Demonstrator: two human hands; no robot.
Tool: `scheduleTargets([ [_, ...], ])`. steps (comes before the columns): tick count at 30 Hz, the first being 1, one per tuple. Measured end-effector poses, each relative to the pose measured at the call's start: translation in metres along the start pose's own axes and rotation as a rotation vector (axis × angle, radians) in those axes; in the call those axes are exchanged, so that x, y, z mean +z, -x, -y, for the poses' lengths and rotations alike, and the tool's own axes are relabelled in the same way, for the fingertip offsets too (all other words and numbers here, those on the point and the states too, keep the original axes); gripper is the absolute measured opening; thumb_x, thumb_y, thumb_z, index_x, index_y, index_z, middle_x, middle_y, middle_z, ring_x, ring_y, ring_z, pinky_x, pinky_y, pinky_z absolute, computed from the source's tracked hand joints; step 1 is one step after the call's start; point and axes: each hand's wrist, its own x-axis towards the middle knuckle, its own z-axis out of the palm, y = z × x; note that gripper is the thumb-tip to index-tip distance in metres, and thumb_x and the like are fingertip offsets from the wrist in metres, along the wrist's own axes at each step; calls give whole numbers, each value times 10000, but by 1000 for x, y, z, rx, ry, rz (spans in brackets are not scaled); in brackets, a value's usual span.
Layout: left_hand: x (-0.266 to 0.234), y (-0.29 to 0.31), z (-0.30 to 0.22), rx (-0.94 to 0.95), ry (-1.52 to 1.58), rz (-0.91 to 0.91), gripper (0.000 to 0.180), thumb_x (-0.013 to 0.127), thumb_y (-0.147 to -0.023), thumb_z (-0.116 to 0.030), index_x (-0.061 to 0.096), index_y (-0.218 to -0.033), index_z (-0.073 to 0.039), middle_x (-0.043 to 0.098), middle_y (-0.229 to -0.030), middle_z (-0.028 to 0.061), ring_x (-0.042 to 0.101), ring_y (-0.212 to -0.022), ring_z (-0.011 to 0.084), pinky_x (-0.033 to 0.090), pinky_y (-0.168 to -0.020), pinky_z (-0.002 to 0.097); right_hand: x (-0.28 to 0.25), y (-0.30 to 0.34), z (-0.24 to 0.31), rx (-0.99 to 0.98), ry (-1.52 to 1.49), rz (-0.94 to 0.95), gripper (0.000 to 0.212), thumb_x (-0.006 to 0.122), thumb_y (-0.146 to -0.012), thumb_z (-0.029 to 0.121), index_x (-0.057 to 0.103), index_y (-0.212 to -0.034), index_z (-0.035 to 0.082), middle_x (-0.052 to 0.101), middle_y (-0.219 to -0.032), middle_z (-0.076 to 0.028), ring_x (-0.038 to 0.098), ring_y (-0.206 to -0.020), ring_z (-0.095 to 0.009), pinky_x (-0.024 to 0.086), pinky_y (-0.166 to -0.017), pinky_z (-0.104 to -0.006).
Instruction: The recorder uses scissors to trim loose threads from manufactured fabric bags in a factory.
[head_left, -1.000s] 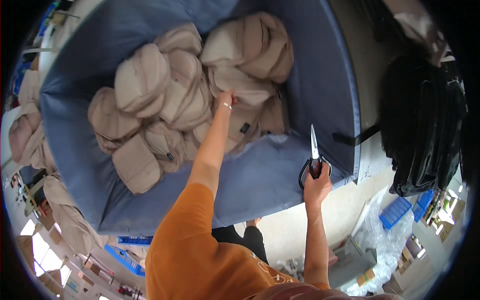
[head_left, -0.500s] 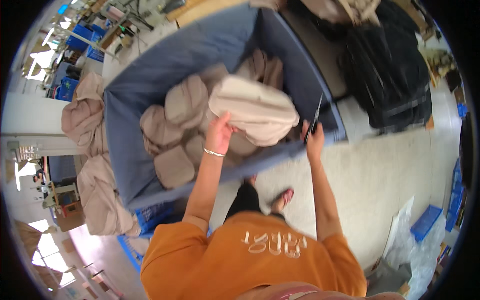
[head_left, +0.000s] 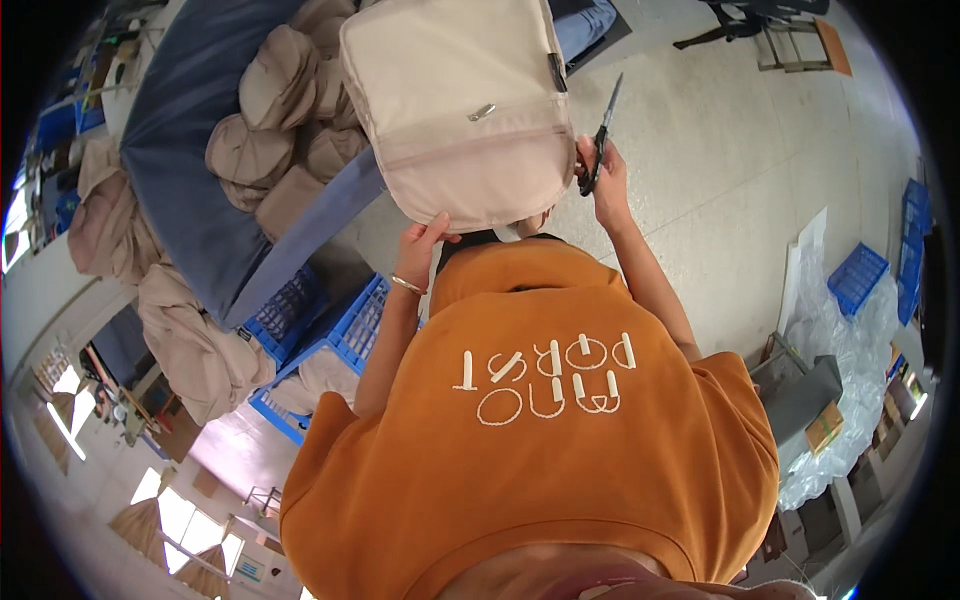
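A beige fabric bag point(head_left: 455, 85) with rounded corners, a zipper pull and a small dark tab on its right edge hangs flat in front of my body. My left hand point(head_left: 418, 252) pinches its lower edge, thumb on top. In my right hand point(head_left: 610, 190) are black-handled scissors point(head_left: 604, 140), blades pointing up and away from me. The fingers of that hand are close to the bag's right edge; whether they touch it I cannot tell.
To the left stands a blue fabric-sided bin point(head_left: 180, 130) holding several beige bags point(head_left: 275, 85). Beige fabric point(head_left: 195, 340) drapes beside it. Blue plastic crates point(head_left: 350, 325) are near my left arm. Clear plastic sheeting point(head_left: 850, 400) and another blue crate point(head_left: 857, 278) lie right.
The bag has come out from over the bin, closer to my body, and now shows its flat zippered face. My view has turned right. The scissors remain in my right hand.
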Motion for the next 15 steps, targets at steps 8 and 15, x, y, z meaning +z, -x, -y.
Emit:
scheduleTargets([
  [8,-8,-5,-8,-262,-37,49,250,704,-883,-238,682,-940,3,699,-844,70,656,-714,133,533,-661,272,24,-48,41,-596,566,-296,357,798,-772,256,563,-831,-6,568,-709,-22,501,-653,-119,430,-595,-282],
  [15,-15,-16,-19,-335,-122,109,220,727,-869,-210,707,-863,9,703,-801,60,651,-677,112,519,-579,249,57,-91,53,-595,515,-261,353,792,-760,242,564,-859,-9,567,-702,-77,495,-647,-156,440,-627,-311],
])
